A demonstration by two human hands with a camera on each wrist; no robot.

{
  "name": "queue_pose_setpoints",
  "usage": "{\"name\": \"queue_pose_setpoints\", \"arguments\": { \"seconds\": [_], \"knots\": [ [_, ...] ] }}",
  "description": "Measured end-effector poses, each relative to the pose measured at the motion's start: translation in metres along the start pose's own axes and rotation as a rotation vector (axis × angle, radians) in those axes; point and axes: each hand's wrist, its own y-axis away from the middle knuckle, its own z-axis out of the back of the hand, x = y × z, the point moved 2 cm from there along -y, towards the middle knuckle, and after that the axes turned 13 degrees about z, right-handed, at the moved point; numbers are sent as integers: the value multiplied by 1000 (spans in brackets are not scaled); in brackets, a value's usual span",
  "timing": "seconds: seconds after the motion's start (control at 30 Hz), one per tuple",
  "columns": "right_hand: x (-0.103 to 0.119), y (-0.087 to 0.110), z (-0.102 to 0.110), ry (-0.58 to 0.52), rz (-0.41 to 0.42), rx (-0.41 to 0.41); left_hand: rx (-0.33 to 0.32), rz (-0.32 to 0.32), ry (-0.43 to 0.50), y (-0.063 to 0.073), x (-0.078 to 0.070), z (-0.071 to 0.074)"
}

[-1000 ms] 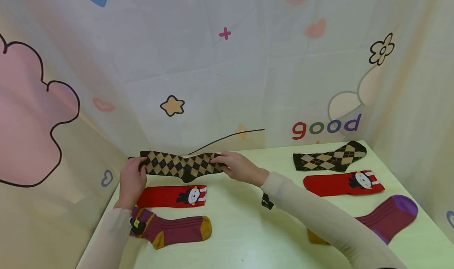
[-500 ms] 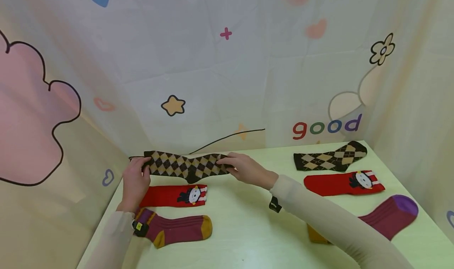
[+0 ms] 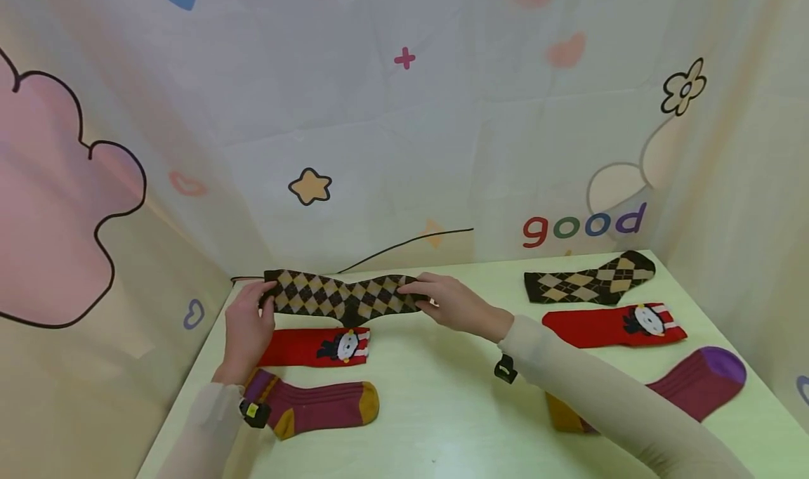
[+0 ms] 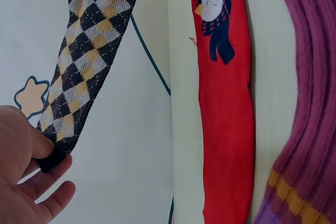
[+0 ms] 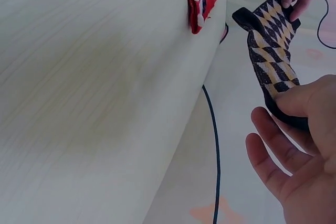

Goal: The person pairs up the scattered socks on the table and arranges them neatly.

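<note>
A black sock [image 3: 316, 295] with beige and grey diamonds is stretched sideways between both hands, lifted above the table's back left part. My left hand [image 3: 248, 324] pinches its cuff end between thumb and fingers, as the left wrist view also shows. At the toe end, my right hand [image 3: 458, 305] grips the sock with the thumb on top. In the right wrist view the sock's heel [image 5: 247, 19] sticks out to one side. Below the held sock lies a red sock [image 3: 297, 348] with a cartoon face, and nearer, a maroon sock [image 3: 329, 405] with mustard heel and toe.
On the table's right side lie a diamond-patterned sock [image 3: 584, 286], a red cartoon sock [image 3: 594, 328] and a maroon sock [image 3: 695, 388] with a purple toe, partly hidden by my right sleeve [image 3: 607, 395]. A printed curtain [image 3: 379, 128] stands behind the table [image 3: 430, 423].
Both hands have moved slightly to the right, carrying the stretched diamond-patterned sock along. The socks on the table have stayed where they lie.
</note>
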Motion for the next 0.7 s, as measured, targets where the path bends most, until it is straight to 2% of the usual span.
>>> {"name": "queue_pose_setpoints", "arguments": {
  "seconds": [0.2, 0.7],
  "knots": [
    [3, 7, 7, 21, 13, -9, 8, -5, 5, 4, -4, -1],
    [11, 28, 20, 0, 50, -37, -11, -83, 35, 14, -23, 1]
  ]
}}
